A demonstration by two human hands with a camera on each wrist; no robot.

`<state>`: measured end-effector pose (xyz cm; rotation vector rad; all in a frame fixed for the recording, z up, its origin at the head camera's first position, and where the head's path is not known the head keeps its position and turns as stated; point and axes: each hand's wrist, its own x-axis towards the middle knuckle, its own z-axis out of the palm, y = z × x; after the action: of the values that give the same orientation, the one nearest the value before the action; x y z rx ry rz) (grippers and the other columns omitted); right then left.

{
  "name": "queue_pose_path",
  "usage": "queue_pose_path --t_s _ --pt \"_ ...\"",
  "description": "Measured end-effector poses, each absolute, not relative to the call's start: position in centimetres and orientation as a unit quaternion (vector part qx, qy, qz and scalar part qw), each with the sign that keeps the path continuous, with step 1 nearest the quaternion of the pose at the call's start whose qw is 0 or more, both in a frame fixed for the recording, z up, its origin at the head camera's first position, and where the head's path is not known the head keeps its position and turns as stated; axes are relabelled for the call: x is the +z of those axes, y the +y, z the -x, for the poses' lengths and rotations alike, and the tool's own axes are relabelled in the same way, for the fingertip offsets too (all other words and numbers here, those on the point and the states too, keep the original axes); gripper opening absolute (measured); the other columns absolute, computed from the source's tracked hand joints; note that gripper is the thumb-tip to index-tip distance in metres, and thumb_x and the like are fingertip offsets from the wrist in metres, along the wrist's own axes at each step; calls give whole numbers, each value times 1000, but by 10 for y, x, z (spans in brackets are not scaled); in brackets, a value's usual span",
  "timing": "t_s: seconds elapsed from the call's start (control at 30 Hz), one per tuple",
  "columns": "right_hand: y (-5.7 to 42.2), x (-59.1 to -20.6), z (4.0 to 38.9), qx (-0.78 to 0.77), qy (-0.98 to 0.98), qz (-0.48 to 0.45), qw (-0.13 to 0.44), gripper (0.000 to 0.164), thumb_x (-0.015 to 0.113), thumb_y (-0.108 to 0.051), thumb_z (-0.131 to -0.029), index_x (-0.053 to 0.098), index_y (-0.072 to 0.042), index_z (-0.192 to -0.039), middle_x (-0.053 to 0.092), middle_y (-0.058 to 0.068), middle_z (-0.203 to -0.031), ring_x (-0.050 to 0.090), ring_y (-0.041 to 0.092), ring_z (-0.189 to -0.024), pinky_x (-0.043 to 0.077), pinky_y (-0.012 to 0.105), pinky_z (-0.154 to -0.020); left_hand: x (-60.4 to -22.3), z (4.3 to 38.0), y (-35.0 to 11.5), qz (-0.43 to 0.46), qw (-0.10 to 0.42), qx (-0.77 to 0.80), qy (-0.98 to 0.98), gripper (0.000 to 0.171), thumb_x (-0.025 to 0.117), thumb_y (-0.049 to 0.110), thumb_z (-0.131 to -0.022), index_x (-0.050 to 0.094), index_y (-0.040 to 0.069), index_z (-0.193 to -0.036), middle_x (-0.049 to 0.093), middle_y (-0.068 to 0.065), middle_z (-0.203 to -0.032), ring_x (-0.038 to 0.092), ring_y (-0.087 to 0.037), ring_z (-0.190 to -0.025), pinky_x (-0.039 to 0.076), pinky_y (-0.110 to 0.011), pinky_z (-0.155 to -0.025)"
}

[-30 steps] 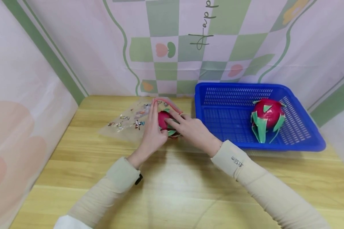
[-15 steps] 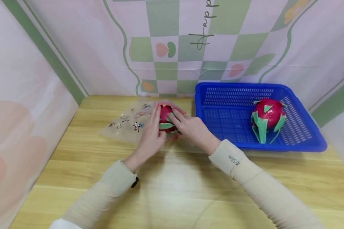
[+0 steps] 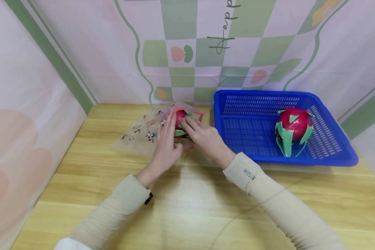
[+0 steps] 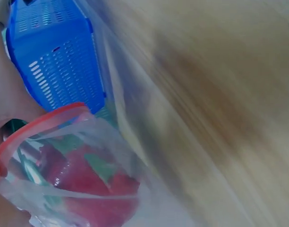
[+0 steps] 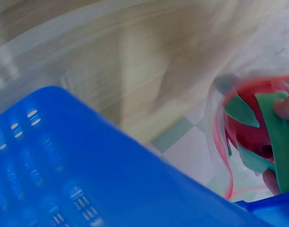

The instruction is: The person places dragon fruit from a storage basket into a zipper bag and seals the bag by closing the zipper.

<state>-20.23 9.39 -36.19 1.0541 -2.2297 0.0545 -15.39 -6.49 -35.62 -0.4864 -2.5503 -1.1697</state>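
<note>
In the head view a dragon fruit (image 3: pixel 180 121), red with green scales, sits within the mouth of a clear zip bag (image 3: pixel 137 130) with a red edge and small printed figures. My left hand (image 3: pixel 167 146) holds the bag by its opening, fingers stretched along the fruit's left side and thumb bent below. From the right, my right hand (image 3: pixel 207 139) grips the fruit; in the right wrist view a fingertip (image 5: pixel 287 108) lies on a green scale. Through the clear plastic the left wrist view shows the fruit (image 4: pixel 88 184) behind the red edge (image 4: pixel 45 120). Some fingertips are hidden.
To the right stands a blue perforated basket (image 3: pixel 247 159) with a second dragon fruit (image 3: pixel 295 123) in it. Behind the wooden table (image 3: pixel 187 208) hangs a patterned cloth (image 3: pixel 206 52). The basket's side is close to my right wrist.
The bag's red mouth has come round the fruit, which has moved slightly deeper into the bag. My right hand has shifted a little left with it. The basket stays put.
</note>
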Motion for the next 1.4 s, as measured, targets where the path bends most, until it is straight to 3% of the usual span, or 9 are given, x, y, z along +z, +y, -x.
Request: queue_pose_path --t_s 0.17,0.33,0.43,0.73,0.93,1.2,1.4 --pt "91 -357 202 35 -861 -383 334 59 79 -21 -76 59 -4 -128 62 15 -128 67 29 -106 60 37 -66 -351 153 -63 192 149 -409 -880 89 49 -8 -69 17 0 -152 13 -14 -161 16 -31 -149 2 -60 -119" --pt "92 -355 203 29 -871 -364 327 56 80 -21 -76 61 -4 -126 64 15 -125 67 27 -104 58 34 -58 -348 147 -58 227 146 -404 -874 88 51 -12 -70 17 -2 -151 15 -15 -161 19 -32 -148 7 -58 -120" --pt "93 -356 205 27 -876 -353 328 54 80 -19 -76 62 -5 -124 65 14 -122 66 27 -102 56 34 -54 -348 143 -56 233 142 -408 -871 86 49 -12 -71 17 -3 -151 14 -16 -161 17 -32 -148 7 -59 -120" --pt "94 -355 207 40 -894 -330 300 59 79 -17 -77 58 -8 -131 62 12 -128 64 29 -104 58 35 -59 -345 138 -53 225 132 -460 -849 89 47 -13 -70 15 -1 -152 10 -11 -162 11 -30 -149 6 -61 -119" --pt "93 -355 208 57 -916 -304 254 65 78 -14 -77 52 -8 -137 57 12 -136 61 31 -111 58 39 -61 -342 133 -49 218 146 -464 -846 91 48 -15 -67 17 -1 -151 12 -13 -162 13 -31 -149 7 -61 -119" --pt "90 -354 211 65 -938 -286 182 52 70 -11 -84 54 -9 -133 57 12 -132 60 32 -109 59 42 -65 -338 130 -42 213 136 -482 -839 90 48 -18 -69 16 0 -152 10 -11 -162 14 -33 -148 21 -61 -116" --pt "90 -354 212 48 -946 -282 150 50 67 -12 -87 52 -8 -135 56 12 -134 60 32 -108 60 42 -71 -338 133 -40 216 132 -480 -840 91 46 -18 -69 15 1 -152 10 -10 -162 13 -29 -149 12 -59 -119"
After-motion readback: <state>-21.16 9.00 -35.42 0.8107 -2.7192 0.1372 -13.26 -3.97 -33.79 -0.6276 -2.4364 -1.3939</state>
